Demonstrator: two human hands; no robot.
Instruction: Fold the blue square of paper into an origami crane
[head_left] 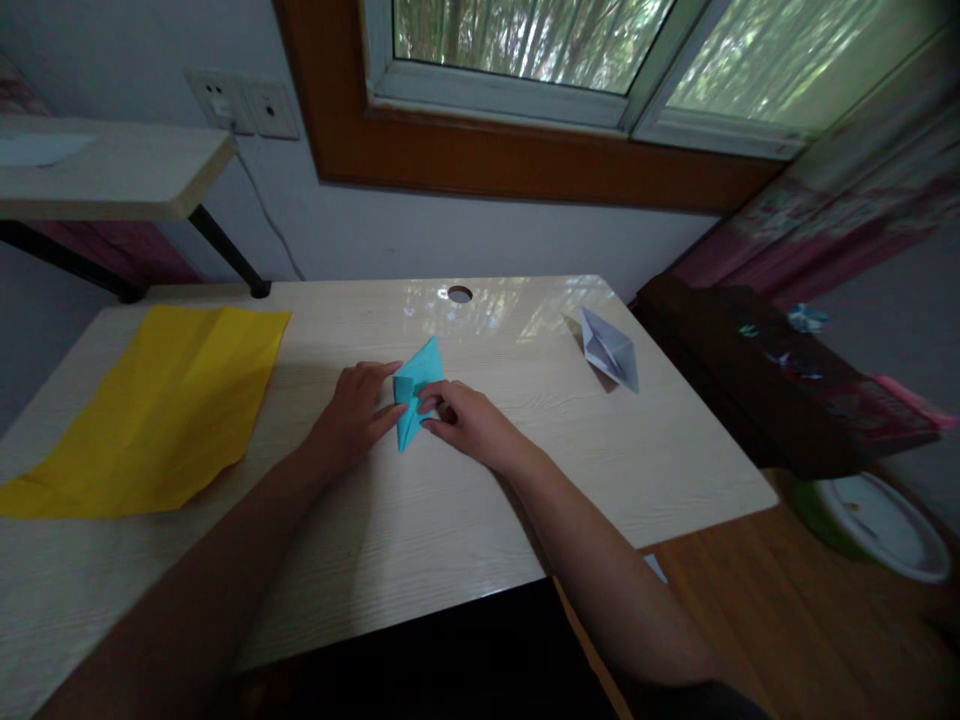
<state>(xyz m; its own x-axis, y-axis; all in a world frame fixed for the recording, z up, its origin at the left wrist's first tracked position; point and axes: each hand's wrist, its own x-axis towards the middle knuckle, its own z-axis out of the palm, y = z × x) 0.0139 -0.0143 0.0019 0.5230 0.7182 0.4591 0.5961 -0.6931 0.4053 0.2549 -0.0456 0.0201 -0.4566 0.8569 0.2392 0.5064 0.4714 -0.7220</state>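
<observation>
On the desk (450, 530), my left hand (354, 408) and right hand (471, 418) hold blue paper (427, 366) at nine and three o'clock, maybe to steady it.

Folded turquoise paper (417, 374) on desk (637, 470)

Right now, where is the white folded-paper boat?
In the head view, the white folded-paper boat is on the desk, near its right edge, right of the turquoise paper.

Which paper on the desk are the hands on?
The blue paper: left hand and right hand both touch it; the yellow paper and folded white paper lie apart, untouched.
</observation>
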